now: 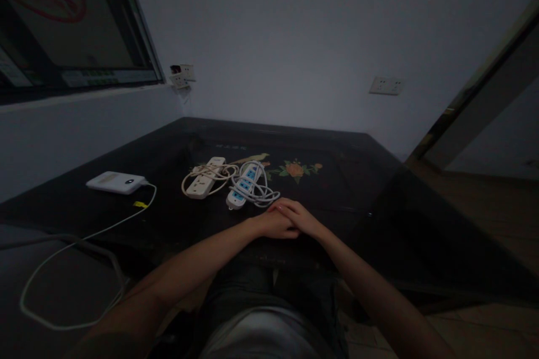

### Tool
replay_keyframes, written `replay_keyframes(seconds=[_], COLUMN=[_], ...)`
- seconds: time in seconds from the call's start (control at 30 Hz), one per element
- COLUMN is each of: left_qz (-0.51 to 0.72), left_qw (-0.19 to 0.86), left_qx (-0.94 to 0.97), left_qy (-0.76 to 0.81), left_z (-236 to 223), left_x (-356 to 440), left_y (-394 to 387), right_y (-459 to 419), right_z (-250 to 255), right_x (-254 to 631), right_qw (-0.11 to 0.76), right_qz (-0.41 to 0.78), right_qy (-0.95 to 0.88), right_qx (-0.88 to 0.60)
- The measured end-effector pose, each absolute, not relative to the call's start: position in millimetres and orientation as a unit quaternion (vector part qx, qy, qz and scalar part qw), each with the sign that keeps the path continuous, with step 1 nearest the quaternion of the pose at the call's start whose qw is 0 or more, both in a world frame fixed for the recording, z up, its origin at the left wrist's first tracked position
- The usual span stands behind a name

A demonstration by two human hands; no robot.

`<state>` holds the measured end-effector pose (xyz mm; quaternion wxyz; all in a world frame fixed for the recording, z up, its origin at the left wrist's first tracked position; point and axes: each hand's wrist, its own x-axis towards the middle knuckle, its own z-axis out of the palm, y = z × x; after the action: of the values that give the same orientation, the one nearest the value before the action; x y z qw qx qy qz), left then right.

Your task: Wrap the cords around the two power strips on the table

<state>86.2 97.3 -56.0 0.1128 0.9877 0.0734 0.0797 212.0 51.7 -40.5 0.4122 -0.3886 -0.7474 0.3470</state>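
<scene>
My left hand rests near the front edge of the black table, its thumb side toward me. Laid over it is my right hand, with its fingers stretched across the back of the left one. Most of the left fingers are hidden underneath. Just beyond the hands lies a white power strip with blue sockets, its pale cord coiled loosely on and beside it. To its left sits a cream power strip, with its own cord looped over it. Neither hand visibly touches the strips or cords.
At the left of the table, a white power bank has a white cable trailing off the edge. A small yellow tag lies nearby. Wall sockets are on the back wall, with another loose-looking socket by the window.
</scene>
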Motion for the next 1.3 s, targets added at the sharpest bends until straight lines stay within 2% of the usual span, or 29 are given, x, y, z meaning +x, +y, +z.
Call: replay_keyframes(seconds=[1.3], left_qz=[0.086], left_qw=[0.113], left_qx=[0.988], left_qy=[0.066], left_z=[-54.4], left_x=[86.7], left_y=[95.7], right_y=[52.2], right_z=[-42.0], right_x=[212.2], right_qw=[0.409], right_qz=[0.343], right_qy=[-0.75], right_qx=[-0.391])
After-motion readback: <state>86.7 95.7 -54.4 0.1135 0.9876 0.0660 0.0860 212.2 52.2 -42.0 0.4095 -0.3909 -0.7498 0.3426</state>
